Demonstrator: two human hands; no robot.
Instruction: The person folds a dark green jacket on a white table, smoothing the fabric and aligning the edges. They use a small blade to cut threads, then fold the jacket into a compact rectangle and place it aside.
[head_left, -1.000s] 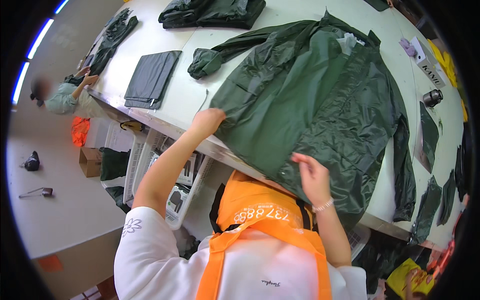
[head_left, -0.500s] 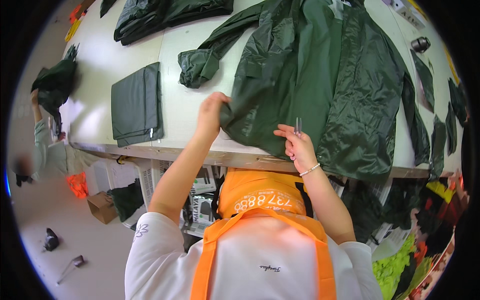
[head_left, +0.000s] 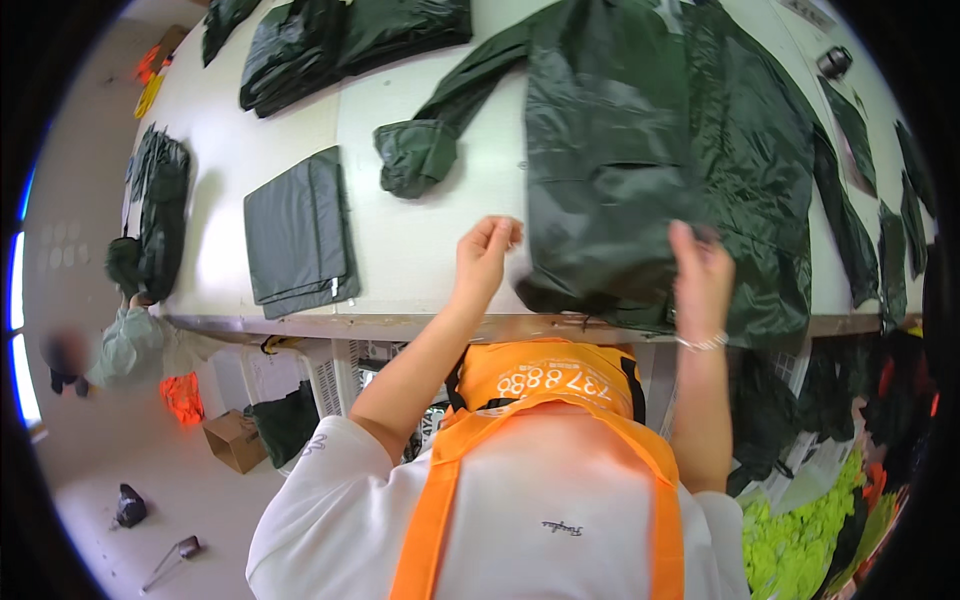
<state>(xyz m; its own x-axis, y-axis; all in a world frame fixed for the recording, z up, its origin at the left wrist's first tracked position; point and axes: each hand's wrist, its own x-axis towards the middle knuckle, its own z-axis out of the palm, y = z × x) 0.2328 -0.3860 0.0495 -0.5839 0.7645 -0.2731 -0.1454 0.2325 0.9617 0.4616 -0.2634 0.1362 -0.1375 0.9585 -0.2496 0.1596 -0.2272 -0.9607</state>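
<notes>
A dark green rain jacket (head_left: 610,215) lies spread before me on the table, its left front panel laid smooth with a pocket flap showing. Just beside that panel's left edge is my left hand (head_left: 487,258). Its fingers are pressed together, with nothing I can make out between them. My right hand (head_left: 703,285) is over the panel's lower right part, near the jacket's middle opening. Motion smears its fingers, and the snips seen there earlier cannot be made out. The jacket's left sleeve (head_left: 415,155) is bent, its cuff bunched on the table.
A folded dark green garment (head_left: 300,235) lies left on the table (head_left: 400,270); more folded garments (head_left: 360,50) lie behind. A black round object (head_left: 834,62) and dark strips (head_left: 892,265) are at right. At far left a co-worker's sleeve (head_left: 130,345) reaches toward another garment (head_left: 163,220).
My left hand has come off the jacket's edge, and the left panel now lies flatter. My right hand has moved right across the jacket. The co-worker's garment now rests on the table's left end.
</notes>
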